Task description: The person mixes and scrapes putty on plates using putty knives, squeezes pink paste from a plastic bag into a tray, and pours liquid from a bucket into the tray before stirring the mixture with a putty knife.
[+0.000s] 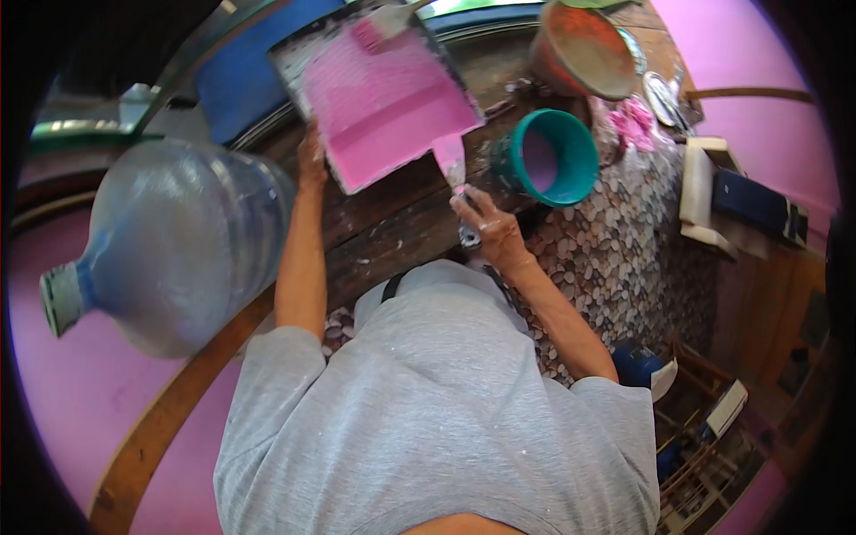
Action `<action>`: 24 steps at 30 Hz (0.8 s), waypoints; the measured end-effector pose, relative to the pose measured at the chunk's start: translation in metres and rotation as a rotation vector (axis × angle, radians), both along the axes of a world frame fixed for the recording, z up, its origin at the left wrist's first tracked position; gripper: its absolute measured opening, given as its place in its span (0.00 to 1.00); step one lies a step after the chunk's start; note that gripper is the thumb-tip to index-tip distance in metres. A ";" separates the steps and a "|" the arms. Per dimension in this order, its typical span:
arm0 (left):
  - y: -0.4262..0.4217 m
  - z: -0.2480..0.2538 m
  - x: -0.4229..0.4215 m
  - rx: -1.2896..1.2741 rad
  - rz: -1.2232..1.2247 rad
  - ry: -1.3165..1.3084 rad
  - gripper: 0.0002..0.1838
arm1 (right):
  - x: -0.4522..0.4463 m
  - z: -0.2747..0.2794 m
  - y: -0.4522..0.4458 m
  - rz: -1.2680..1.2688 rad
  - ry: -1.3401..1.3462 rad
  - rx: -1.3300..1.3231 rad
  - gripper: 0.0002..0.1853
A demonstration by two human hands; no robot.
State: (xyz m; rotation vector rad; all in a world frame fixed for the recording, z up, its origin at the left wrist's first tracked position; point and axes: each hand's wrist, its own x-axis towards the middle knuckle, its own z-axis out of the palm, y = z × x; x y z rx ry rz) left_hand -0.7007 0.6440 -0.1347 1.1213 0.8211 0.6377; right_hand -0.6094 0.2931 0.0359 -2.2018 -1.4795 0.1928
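A paint tray with pink paint lies on the dark wooden surface, a pink-coated brush at its far end. My left hand is at the tray's left edge, its fingers partly hidden. My right hand is closed round the handle of a putty knife, whose pink-covered blade touches the tray's near right corner. Just right of the knife is a teal bucket with light purple liquid inside.
A large clear water bottle lies at the left. An orange-stained bucket stands at the back right, near a pink cloth. A dark blue object is at the right, and a cluttered rack is at the lower right.
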 end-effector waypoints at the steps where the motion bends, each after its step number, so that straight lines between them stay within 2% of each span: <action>1: -0.005 0.016 0.003 -0.157 -0.016 -0.011 0.28 | -0.001 0.004 -0.007 0.000 -0.011 0.013 0.26; 3: 0.009 -0.018 -0.002 -0.181 -0.049 -0.110 0.27 | -0.001 0.023 -0.014 -0.023 -0.023 0.040 0.25; 4: 0.009 -0.029 -0.002 -0.200 -0.044 -0.185 0.26 | -0.004 0.032 -0.016 -0.069 0.057 0.114 0.25; 5: -0.003 0.011 0.002 -0.225 -0.022 -0.102 0.27 | -0.005 0.041 -0.017 -0.109 0.137 0.193 0.25; 6: -0.002 0.004 -0.001 -0.012 -0.079 -0.120 0.29 | -0.004 0.051 -0.018 -0.175 0.114 0.282 0.22; 7: 0.000 -0.002 -0.003 -0.013 -0.096 -0.137 0.29 | -0.002 0.065 -0.021 -0.190 0.095 0.283 0.22; 9: 0.004 -0.008 -0.001 -0.150 -0.034 -0.117 0.32 | 0.004 0.089 -0.026 -0.404 0.149 0.508 0.14; 10: 0.004 -0.004 0.000 -0.152 -0.052 -0.128 0.32 | 0.005 0.090 -0.032 -0.553 0.352 0.611 0.10; 12: 0.006 0.004 -0.001 -0.175 0.004 -0.012 0.35 | 0.017 0.102 -0.045 -0.790 0.548 0.773 0.12; 14: 0.008 0.009 0.000 -0.160 -0.005 0.054 0.36 | 0.040 0.122 -0.060 -0.983 0.599 0.867 0.15; 16: 0.007 0.014 -0.001 -0.068 0.005 0.189 0.35 | 0.076 0.106 -0.091 -1.144 0.719 1.121 0.19; 17: 0.004 0.021 0.001 -0.069 0.001 0.191 0.35 | 0.095 0.098 -0.109 -1.149 0.718 1.120 0.19; 19: -0.003 0.032 0.005 -0.034 0.057 0.160 0.32 | 0.128 0.080 -0.142 -1.211 0.995 1.397 0.20; 21: 0.006 0.023 0.000 -0.001 0.074 0.172 0.29 | 0.158 0.047 -0.173 -1.269 1.074 1.408 0.20; 23: 0.014 0.016 -0.007 0.089 0.047 0.349 0.29 | 0.180 0.016 -0.190 -1.322 1.158 1.418 0.20; 24: -0.012 0.045 0.000 0.208 0.094 0.087 0.30 | 0.188 0.003 -0.197 -1.332 1.141 1.396 0.20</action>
